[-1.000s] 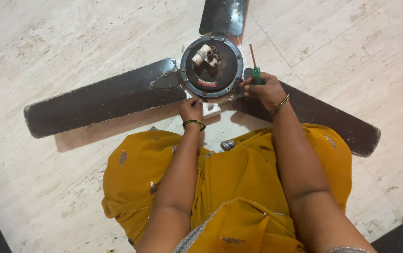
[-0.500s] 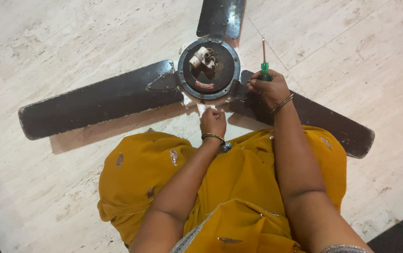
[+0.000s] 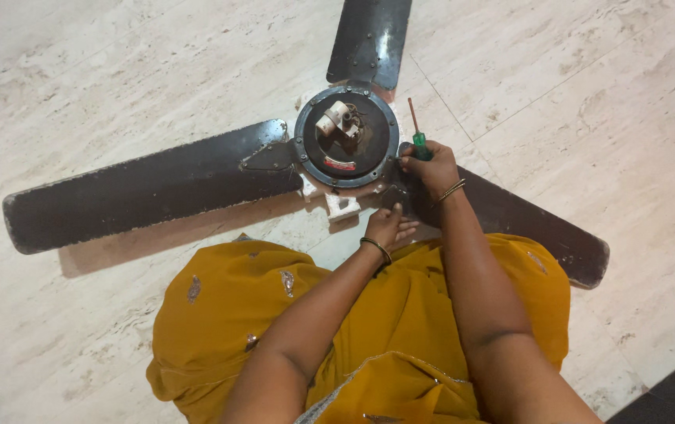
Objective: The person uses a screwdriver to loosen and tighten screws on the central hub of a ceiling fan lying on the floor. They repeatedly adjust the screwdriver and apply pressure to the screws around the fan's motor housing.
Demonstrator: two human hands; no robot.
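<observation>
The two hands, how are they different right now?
The right hand grips a green-handled screwdriver at the rim of the fan's round motor; the left hand holds nothing.
The right hand lies over a dark fan blade, farther up; the left hand is lower, near the white block under the motor.
Both wrists wear a thin bangle, and both hands stay close to the fan's middle.

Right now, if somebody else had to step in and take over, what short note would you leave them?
Right hand: holds a green-handled screwdriver at the rim of the fan's round motor housing.
Left hand: empty, resting on the floor near the white block under the housing.
Ceiling fan lies flat on the pale floor, all three dark blades attached.
Done: tool in place. Left: cannot tell which screws remain.
</observation>
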